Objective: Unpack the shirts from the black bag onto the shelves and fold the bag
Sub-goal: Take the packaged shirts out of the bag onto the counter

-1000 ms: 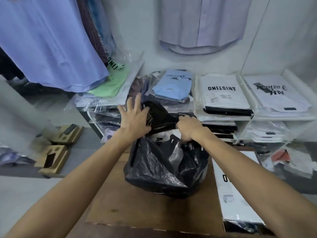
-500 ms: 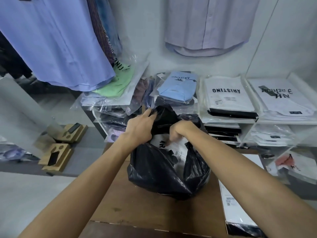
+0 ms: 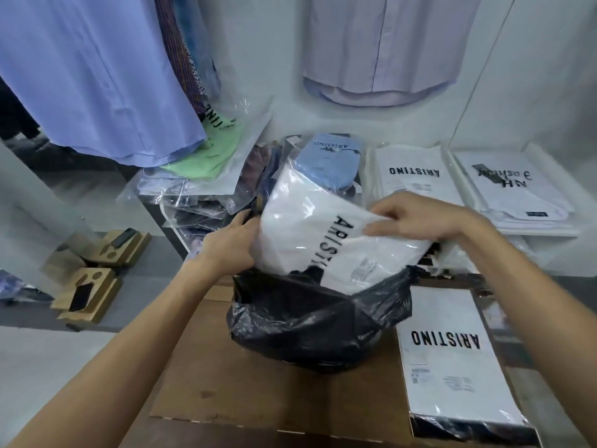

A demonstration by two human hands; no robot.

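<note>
- White shelves run along the wall behind the black bag, which sits on our brown cardboard top.
- Above and behind the bag hang 2 shirts, a blue one to the left and a pale lilac one farther right.
- Our left hand curls its fingers round the left edge of a white packet marked ARISTINO, at the bag's back left rim; whether it also pinches the bag plastic there, we cannot tell.
- Our right hand grips the packet's upper right edge, thumb in front and fingers curled over the top.
- That packet stands tilted, its lower end down in the bag's mouth and most of it risen above the rim.
- 1 more ARISTINO packet lies flat just right of the bag on the cardboard.
- Behind the bag, the shelves already carry a light-blue packet and white stacks to its right.
- We judge the first lift-out is under way, so the task is barely begun.
- Risk: the glossy wrap looks slippery, so an edge grip could slide and drop the packet.
- Risk: the limp bag may cling and rise with the packet, tipping whatever is left inside off the cardboard.
- Risk: the packets piled behind the bag look loose, so a swing could knock them down.
</note>
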